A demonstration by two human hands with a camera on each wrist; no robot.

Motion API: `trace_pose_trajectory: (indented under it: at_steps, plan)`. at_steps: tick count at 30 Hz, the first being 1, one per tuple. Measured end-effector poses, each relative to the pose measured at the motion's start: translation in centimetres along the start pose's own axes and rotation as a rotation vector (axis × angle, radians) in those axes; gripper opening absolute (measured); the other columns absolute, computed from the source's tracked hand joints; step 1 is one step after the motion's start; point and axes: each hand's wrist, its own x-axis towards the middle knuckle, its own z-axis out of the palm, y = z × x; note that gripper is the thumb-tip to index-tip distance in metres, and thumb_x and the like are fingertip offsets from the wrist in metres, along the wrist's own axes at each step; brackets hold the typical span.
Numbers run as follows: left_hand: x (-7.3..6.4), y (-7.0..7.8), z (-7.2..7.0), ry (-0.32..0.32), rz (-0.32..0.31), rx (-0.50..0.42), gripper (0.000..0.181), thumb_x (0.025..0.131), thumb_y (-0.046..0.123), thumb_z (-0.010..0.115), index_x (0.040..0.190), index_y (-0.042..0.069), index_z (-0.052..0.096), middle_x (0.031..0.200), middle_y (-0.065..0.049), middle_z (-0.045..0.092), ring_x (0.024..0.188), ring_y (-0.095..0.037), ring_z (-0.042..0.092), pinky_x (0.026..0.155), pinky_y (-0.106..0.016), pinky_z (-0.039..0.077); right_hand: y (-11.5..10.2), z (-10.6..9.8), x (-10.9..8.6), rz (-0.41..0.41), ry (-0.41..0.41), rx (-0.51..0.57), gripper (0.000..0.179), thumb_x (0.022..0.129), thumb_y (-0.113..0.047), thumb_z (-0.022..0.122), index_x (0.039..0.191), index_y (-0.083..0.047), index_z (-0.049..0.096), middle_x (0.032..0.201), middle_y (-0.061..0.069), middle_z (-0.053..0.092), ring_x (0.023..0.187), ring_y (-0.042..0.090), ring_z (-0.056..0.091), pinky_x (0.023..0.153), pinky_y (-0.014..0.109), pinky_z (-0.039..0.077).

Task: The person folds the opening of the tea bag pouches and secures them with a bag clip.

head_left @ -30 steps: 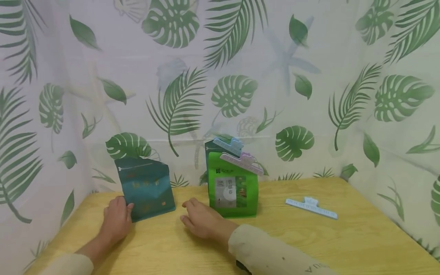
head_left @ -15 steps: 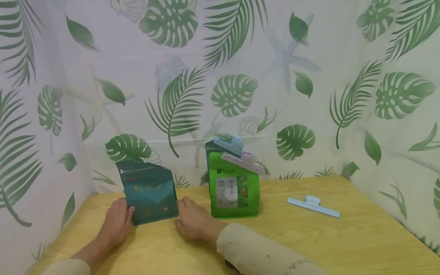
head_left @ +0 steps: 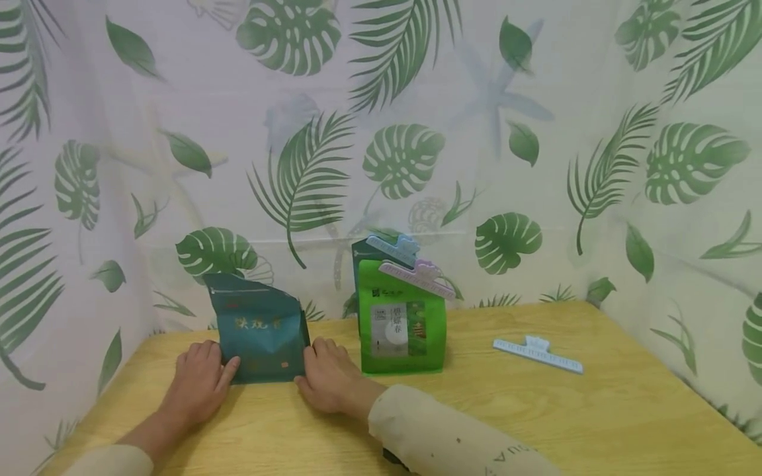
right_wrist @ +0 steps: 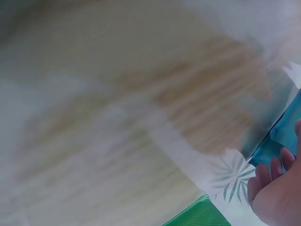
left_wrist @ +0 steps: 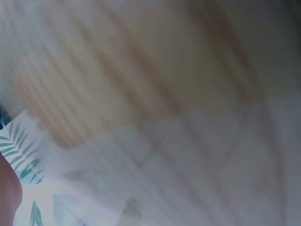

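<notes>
A dark teal tea pouch [head_left: 262,337] stands upright on the table in the head view, its top edge slanting down to the right. My left hand [head_left: 199,380] holds its lower left side, thumb across the front edge. At the lower right side, my right hand [head_left: 333,377] holds it with bent fingers along the edge. The right wrist view catches those curled fingers [right_wrist: 277,169] against the teal pouch [right_wrist: 282,136]. Only a sliver of the left hand [left_wrist: 8,190] shows in the left wrist view.
Right of the hands stands a bright green tea pouch [head_left: 401,317] with a purple clip [head_left: 417,277] on top. Behind it is another teal pouch [head_left: 364,251] with a blue clip [head_left: 393,248]. A loose blue clip [head_left: 538,354] lies on the wooden table [head_left: 595,410].
My right hand has moved left from beside the green pouch onto the teal pouch's right side. The teal pouch has turned slightly and its bottom edge now sits level.
</notes>
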Motion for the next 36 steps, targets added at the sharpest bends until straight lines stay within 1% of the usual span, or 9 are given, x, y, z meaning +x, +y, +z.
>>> trace_pose_trajectory:
  at_steps: [5, 9, 12, 15, 24, 29, 36]
  plan:
    - [0.0, 0.1, 0.4, 0.017, 0.028, -0.023, 0.032, 0.102, 0.031, 0.054, 0.081, 0.007, 0.049, 0.088, -0.010, 0.051, 0.092, -0.035, 0.049, 0.078, -0.051, 0.037, 0.0, 0.0, -0.2, -0.009, -0.017, -0.038, 0.042, 0.104, -0.045, 0.044, 0.122, -0.008, 0.053, 0.114, 0.005, 0.052, 0.101, 0.017, 0.047, 0.090, 0.033, 0.041]
    - [0.0, -0.1, 0.7, 0.038, 0.057, -0.029, 0.031, 0.101, 0.030, 0.056, 0.081, 0.007, 0.050, 0.084, -0.008, 0.051, 0.088, -0.033, 0.050, 0.075, -0.050, 0.037, 0.0, 0.0, -0.5, -0.019, -0.022, -0.055, 0.043, 0.105, -0.045, 0.043, 0.124, -0.008, 0.054, 0.116, 0.006, 0.054, 0.104, 0.018, 0.049, 0.091, 0.034, 0.041]
    - [0.0, -0.2, 0.8, 0.036, 0.064, -0.032, 0.030, 0.101, 0.029, 0.056, 0.081, 0.007, 0.051, 0.084, -0.008, 0.052, 0.088, -0.033, 0.051, 0.076, -0.051, 0.038, 0.0, 0.0, -0.6, -0.027, -0.026, -0.063, 0.045, 0.105, -0.045, 0.041, 0.126, -0.007, 0.054, 0.118, 0.006, 0.055, 0.107, 0.019, 0.050, 0.094, 0.035, 0.042]
    - [-0.1, -0.2, 0.7, 0.031, 0.060, -0.038, 0.029, 0.102, 0.029, 0.055, 0.082, 0.008, 0.051, 0.085, -0.007, 0.052, 0.090, -0.033, 0.051, 0.077, -0.051, 0.038, -0.1, 0.1, -0.6, -0.034, -0.030, -0.072, 0.046, 0.106, -0.045, 0.040, 0.127, -0.007, 0.054, 0.119, 0.005, 0.055, 0.109, 0.019, 0.051, 0.095, 0.035, 0.042]
    - [-0.1, -0.3, 0.3, 0.053, 0.091, -0.026, 0.029, 0.102, 0.026, 0.054, 0.078, 0.010, 0.047, 0.081, -0.005, 0.048, 0.086, -0.031, 0.050, 0.074, -0.048, 0.037, -0.4, 0.1, -0.7, -0.060, -0.011, -0.111, 0.045, 0.106, -0.046, 0.039, 0.123, -0.008, 0.056, 0.115, 0.004, 0.057, 0.106, 0.018, 0.052, 0.093, 0.035, 0.042]
    - [0.0, -0.3, 0.1, 0.066, 0.111, -0.023, 0.028, 0.101, 0.025, 0.056, 0.079, 0.010, 0.048, 0.082, -0.005, 0.050, 0.085, -0.030, 0.049, 0.073, -0.048, 0.038, -0.4, 0.0, -0.9, -0.081, -0.006, -0.135, 0.043, 0.106, -0.046, 0.039, 0.118, -0.009, 0.057, 0.111, 0.002, 0.058, 0.104, 0.016, 0.052, 0.092, 0.034, 0.041]
    - [-0.1, -0.2, -0.2, 0.066, 0.131, -0.038, 0.024, 0.100, 0.023, 0.057, 0.082, 0.007, 0.050, 0.082, -0.005, 0.050, 0.085, -0.028, 0.049, 0.075, -0.048, 0.039, -0.8, -0.3, -1.5, -0.109, -0.007, -0.140, 0.043, 0.106, -0.046, 0.039, 0.116, -0.009, 0.059, 0.113, 0.003, 0.060, 0.108, 0.017, 0.054, 0.091, 0.033, 0.039]
